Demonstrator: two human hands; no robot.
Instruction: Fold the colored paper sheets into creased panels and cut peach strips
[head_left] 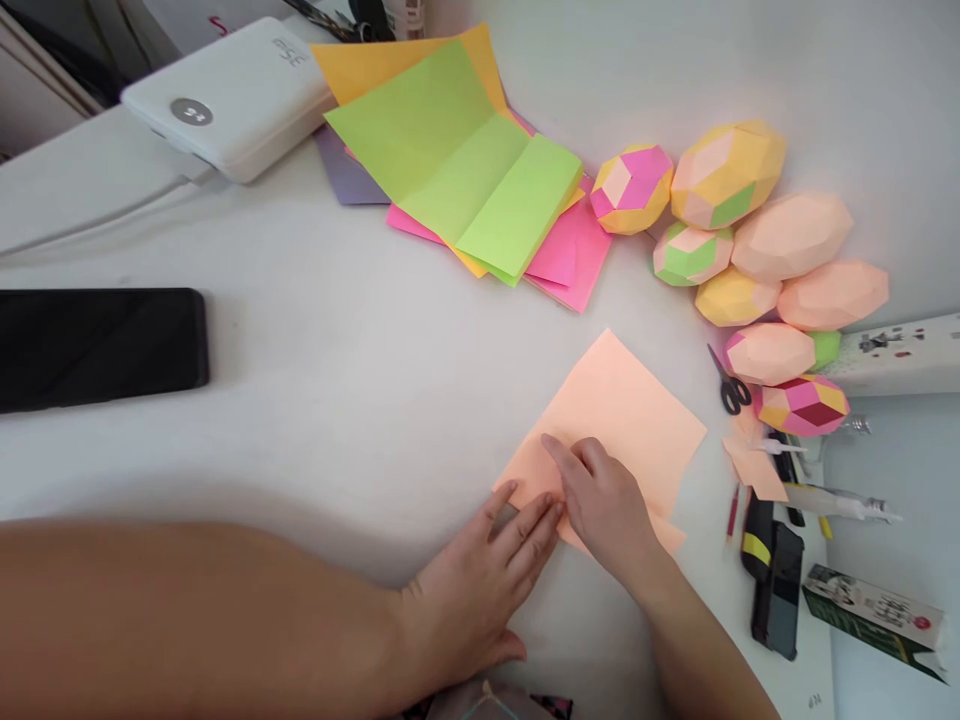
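A sheet of peach paper [626,415] lies on the white table near the front, with a narrow flap showing at its lower right edge. My left hand [491,575] rests flat with fingers stretched out, its fingertips on the paper's lower left edge. On the sheet, my right hand [607,505] has one finger extended to the upper left and the others bent under. The undersides of its bent fingers are hidden; I make out nothing held in it.
A pile of coloured paper with a creased green sheet [457,150] lies at the back. Several faceted paper shapes [791,235] stand to the right, above small scissors [731,385] and a box cutter [757,545]. A power bank [232,105] and black phone [101,348] are leftward.
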